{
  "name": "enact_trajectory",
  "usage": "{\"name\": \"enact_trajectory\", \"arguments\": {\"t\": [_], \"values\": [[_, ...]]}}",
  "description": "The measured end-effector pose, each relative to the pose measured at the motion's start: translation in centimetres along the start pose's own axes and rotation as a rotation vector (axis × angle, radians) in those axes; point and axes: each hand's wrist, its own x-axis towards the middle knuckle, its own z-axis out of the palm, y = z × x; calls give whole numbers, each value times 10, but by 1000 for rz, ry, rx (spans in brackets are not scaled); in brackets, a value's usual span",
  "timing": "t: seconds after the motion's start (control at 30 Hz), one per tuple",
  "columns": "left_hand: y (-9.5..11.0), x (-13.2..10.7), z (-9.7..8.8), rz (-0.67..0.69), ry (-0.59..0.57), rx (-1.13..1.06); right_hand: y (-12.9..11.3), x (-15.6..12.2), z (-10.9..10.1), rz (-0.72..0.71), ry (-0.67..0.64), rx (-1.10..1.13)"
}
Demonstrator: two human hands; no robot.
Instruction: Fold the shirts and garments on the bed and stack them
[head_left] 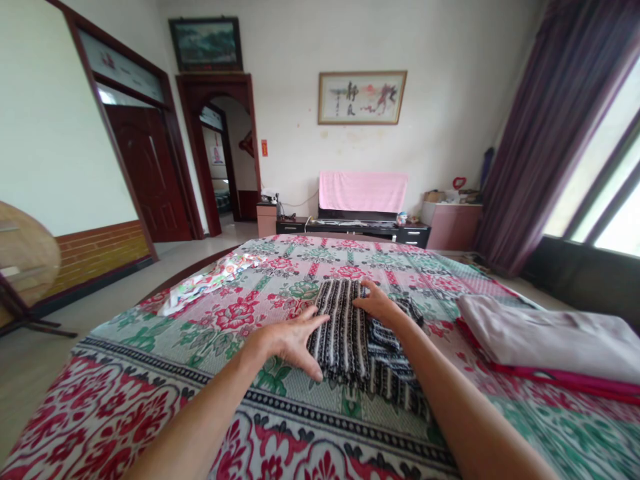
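Observation:
A black-and-white striped knit garment (pixel 343 330) lies partly folded on the flowered bedspread (pixel 235 313). Its left part forms a flat, layered rectangle, while the right part is looser and bunched. At the left edge of the fold is my left hand (pixel 296 339), thumb and fingers spread, touching the cloth. My right hand (pixel 376 301) rests at the fold's far right corner, its thumb and fingers bent over the fabric. The right forearm covers some of the garment's loose part, and whether the right fingers pinch the cloth is hard to see.
Folded grey and red cloths (pixel 550 340) are stacked at the right. A white patterned cloth (pixel 215 283) lies at the left. Beyond the bedspread stand a black low cabinet (pixel 350 230) and a screen draped with a pink towel (pixel 364 191). A round wooden board (pixel 25 253) leans far left.

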Motion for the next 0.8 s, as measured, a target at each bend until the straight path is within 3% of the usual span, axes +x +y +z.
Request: {"name": "enact_trajectory", "arguments": {"t": [0.13, 0.33, 0.53, 0.8], "values": [[8, 4, 10, 33, 59, 93, 0, -1, -2, 10, -9, -6], [9, 0, 3, 81, 142, 163, -3, -1, 1, -48, -22, -23], [8, -1, 3, 22, 186, 178, -1, -4, 11, -141, 100, -383], [6, -1, -6, 36, 164, 208, 0, -2, 17, -151, 108, -262]]}}
